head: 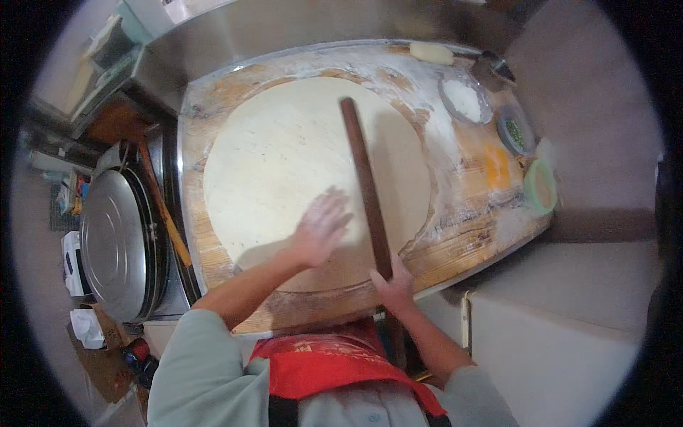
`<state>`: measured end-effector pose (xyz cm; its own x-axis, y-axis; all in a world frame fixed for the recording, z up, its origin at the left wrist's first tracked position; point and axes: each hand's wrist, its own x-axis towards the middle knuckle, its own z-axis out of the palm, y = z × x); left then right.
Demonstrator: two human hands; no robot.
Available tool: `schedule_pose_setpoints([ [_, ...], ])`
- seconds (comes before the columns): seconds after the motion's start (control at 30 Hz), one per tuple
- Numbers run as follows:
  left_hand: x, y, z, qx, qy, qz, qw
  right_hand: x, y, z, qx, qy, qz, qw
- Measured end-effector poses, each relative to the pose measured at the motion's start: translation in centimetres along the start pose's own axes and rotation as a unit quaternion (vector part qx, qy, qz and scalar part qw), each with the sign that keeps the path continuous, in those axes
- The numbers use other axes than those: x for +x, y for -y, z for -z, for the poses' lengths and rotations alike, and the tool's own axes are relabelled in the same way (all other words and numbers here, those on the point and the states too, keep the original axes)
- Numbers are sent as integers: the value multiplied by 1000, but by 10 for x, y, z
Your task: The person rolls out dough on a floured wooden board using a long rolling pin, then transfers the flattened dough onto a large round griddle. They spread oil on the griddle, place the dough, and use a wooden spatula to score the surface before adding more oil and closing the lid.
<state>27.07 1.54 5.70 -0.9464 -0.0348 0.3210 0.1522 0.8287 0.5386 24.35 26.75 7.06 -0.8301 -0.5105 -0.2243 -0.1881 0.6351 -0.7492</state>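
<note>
A large round sheet of rolled dough (288, 155) covers most of the floured wooden board (213, 272). My right hand (395, 285) grips the lower end of a long dark wooden rolling pin (363, 165) at the near edge of the dough. The pin points away from me over the right part of the sheet and throws a shadow on it. My left hand (323, 227), slightly blurred, is spread palm down at the lower middle of the dough, left of the pin. Whether it presses on the dough or hovers cannot be told.
Along the board's right side stand a bowl of white powder (463, 101), a bowl of chopped greens (515, 131) and a green bowl (540, 186). A pale dough piece (431, 53) lies at the back. To the left are a round metal pan (114, 240) and a wooden stick (163, 205).
</note>
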Motion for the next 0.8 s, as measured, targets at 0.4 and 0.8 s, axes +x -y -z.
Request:
schedule_pose_setpoints([
  [0.4, 26, 95, 27, 105, 23, 63, 992, 122, 49, -66, -86, -75, 287, 951],
  [0.8, 189, 41, -89, 55, 73, -174, 980, 100, -117, 67, -369, -261, -44, 891],
])
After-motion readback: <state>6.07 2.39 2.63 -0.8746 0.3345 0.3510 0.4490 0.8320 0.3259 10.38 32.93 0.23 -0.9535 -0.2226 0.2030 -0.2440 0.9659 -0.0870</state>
